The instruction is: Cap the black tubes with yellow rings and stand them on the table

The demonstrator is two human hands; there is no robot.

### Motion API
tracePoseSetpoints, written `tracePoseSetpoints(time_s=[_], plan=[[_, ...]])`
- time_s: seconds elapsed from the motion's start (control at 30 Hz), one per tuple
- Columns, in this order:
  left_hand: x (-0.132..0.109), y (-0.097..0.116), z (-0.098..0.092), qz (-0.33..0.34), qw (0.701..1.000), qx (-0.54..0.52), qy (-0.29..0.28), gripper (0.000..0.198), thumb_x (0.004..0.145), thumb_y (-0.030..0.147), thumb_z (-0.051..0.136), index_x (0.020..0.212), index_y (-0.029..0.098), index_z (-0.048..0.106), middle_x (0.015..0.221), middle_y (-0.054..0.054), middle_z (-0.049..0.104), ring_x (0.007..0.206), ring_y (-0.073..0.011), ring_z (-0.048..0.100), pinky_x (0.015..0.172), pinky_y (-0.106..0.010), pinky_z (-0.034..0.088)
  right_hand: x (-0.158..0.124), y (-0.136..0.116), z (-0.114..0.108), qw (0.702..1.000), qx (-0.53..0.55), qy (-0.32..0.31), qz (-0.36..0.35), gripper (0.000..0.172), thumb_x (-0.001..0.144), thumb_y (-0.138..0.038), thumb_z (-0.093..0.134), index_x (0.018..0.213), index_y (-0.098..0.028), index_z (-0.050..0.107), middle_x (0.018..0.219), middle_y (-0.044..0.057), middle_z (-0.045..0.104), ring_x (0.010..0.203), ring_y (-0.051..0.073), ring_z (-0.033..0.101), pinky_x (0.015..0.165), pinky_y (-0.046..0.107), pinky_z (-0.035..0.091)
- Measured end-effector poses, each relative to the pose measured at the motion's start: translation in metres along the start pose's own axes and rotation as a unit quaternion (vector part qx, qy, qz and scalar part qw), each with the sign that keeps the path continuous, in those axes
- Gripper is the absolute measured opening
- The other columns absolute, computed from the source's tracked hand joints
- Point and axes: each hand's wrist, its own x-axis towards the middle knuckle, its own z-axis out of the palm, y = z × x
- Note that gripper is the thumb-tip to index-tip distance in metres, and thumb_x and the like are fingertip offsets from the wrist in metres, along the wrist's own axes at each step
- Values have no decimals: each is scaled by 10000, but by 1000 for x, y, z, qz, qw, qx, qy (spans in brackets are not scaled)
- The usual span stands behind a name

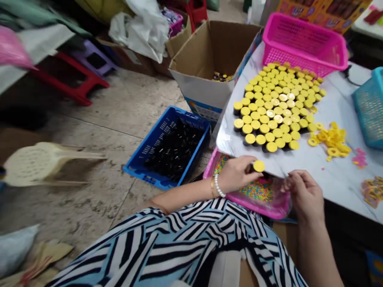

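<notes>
My left hand (pixel 236 175), with a pearl bracelet at its wrist, holds a small black container with a yellow lid (pixel 259 166) by the table's near edge. Below it, a pink tray (pixel 281 213) on my lap holds many tiny coloured beads (pixel 259 191). My right hand (pixel 303 191) is over the tray's right end, thumb and fingertips pinched together; what they hold, if anything, is too small to make out. Many yellow-lidded black containers (pixel 272 113) stand in close rows on the white table (pixel 302 163).
Yellow ring-shaped pieces (pixel 333 139) and pink pieces (pixel 360 158) lie on the table's right. A pink basket (pixel 305 44) stands behind, a teal basket (pixel 371 107) at right. On the floor are a blue crate (pixel 170 147) of black parts, a cardboard box (pixel 206 59) and a stool (pixel 32 164).
</notes>
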Motion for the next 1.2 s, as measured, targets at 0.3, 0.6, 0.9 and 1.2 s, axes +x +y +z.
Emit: tracePoseSetpoints(time_s=[0.3,0.6,0.9,1.2], plan=[[29,-41,-60,-52,987,108,110,349,807,313,828,1094,167,693,747,47,699,645,-88,627,701,-227,527,4,-9,2,995,79,65,-16,254,754,-303,842,828,-165,641,574,-24,530,497,117,525,511,272,495],[-43,-42,-31,12,998,57,-27,232,1003,393,627,918,179,659,779,15,701,656,-78,632,659,-206,506,-33,18,0,970,-237,-48,20,289,871,-454,737,913,-168,740,712,27,679,580,106,584,566,220,482],[7,-62,84,-22,928,142,-345,405,938,153,601,1339,129,650,1361,-167,680,1212,-271,651,1072,-404,514,-11,36,4,916,-392,-82,-29,365,924,-504,653,1037,-198,818,906,59,773,717,145,652,687,255,497],[-30,-79,37,-30,907,95,-410,517,1015,269,555,1503,105,510,1014,-124,768,919,-215,732,859,-302,550,-43,53,-29,953,-296,-44,49,360,886,-500,710,1046,-188,795,850,41,756,689,107,647,649,199,505]])
